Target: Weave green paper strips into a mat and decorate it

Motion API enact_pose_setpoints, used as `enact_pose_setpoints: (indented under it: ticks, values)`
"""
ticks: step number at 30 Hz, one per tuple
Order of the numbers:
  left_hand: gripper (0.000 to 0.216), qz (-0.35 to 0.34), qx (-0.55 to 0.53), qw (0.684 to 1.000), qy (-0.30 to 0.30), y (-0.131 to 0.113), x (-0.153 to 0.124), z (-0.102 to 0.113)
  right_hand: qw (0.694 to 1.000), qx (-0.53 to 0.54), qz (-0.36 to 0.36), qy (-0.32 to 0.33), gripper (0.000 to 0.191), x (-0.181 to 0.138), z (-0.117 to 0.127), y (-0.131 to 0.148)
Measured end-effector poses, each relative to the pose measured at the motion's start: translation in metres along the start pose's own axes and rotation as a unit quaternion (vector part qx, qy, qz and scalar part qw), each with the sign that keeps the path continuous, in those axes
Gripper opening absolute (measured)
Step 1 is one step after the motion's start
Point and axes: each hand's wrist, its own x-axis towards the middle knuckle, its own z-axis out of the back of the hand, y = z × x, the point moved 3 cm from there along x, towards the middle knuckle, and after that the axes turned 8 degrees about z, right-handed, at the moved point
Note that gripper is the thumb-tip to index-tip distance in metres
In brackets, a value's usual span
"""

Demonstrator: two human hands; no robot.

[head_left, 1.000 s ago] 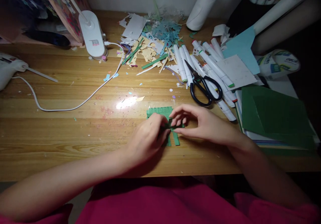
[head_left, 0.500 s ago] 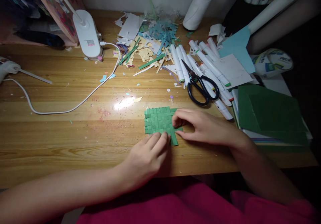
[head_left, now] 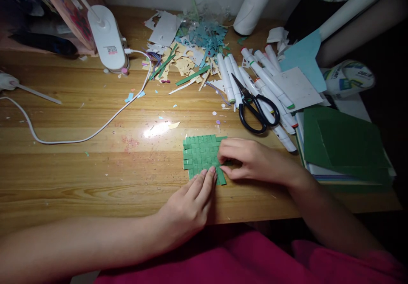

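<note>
A small mat woven from green paper strips (head_left: 200, 150) lies flat on the wooden table, with loose strip ends along its edges. My left hand (head_left: 191, 199) rests at its lower edge, fingers stretched out and their tips pressing on the weave. At the right edge, my right hand (head_left: 245, 158) has curled fingers, thumb and forefinger pinched close together at a green paper strip (head_left: 228, 163). Part of that strip is hidden behind the fingers. Another strip end (head_left: 222, 179) sticks out downward between the two hands.
Black-handled scissors (head_left: 256, 110) lie on several white markers (head_left: 227, 78) beyond my right hand. Paper scraps (head_left: 181, 59) are heaped at the back. Green sheets (head_left: 344, 139) are stacked at right. A white cable (head_left: 86, 141) crosses the left side from a lamp base (head_left: 108, 37).
My left fingers have straightened and flattened on the mat's lower edge. My right thumb and forefinger have drawn closer together and slightly left. The mat has stayed nearly in place.
</note>
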Motion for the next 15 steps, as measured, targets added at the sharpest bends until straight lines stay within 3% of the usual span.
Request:
enact_pose_setpoints:
  ticks: [8,15]
  values:
    - [0.039,-0.011,0.009,1.000,-0.018,0.0007,-0.0017,0.0001,1.000,0.003,0.018,0.002,0.007,-0.0005,0.0008,-0.0002]
    - [0.041,-0.026,0.022,0.999,-0.020,0.0004,-0.0009,0.0027,0.998,-0.043,0.033,-0.037,0.007,0.0064,-0.0020,0.0074]
